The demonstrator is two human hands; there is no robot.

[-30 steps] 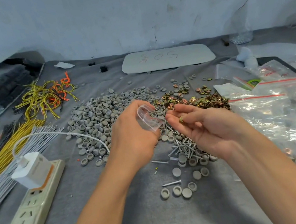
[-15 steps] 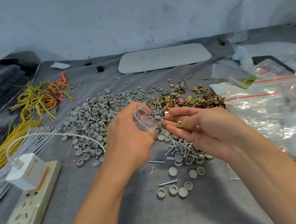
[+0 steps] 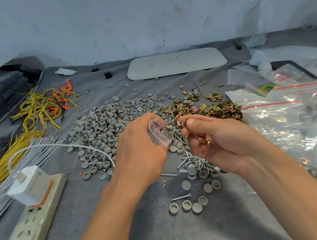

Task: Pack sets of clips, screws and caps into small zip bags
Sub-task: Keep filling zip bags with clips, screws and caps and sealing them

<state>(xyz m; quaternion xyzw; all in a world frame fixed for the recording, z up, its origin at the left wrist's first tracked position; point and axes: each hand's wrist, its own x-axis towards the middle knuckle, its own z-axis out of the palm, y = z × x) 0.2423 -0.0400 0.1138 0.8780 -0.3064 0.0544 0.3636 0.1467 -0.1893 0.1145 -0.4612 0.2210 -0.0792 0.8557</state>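
A cream plastic power strip (image 3: 24, 220) lies at the left, beside a heap of grey round plastic caps (image 3: 102, 126). Silver metal screws (image 3: 193, 160) lie under the hands, with a pile of brass-coloured metal clips (image 3: 214, 108) behind and clear red-striped zip bags (image 3: 298, 118) to the right. The left hand (image 3: 139, 149) pinches a small clear zip bag (image 3: 159, 133), and the right hand (image 3: 214, 138) curls round a few such clips just beside it.

The grey cloth-covered worktop (image 3: 151, 235) carries a heap of round grey plastic caps (image 3: 101, 129), brassy metal clips (image 3: 213, 107) just beside, silver screws (image 3: 193, 160) nearer — white power strip (image 3: 26, 234) left, clear red-striped zip bags (image 3: 298, 118) right.
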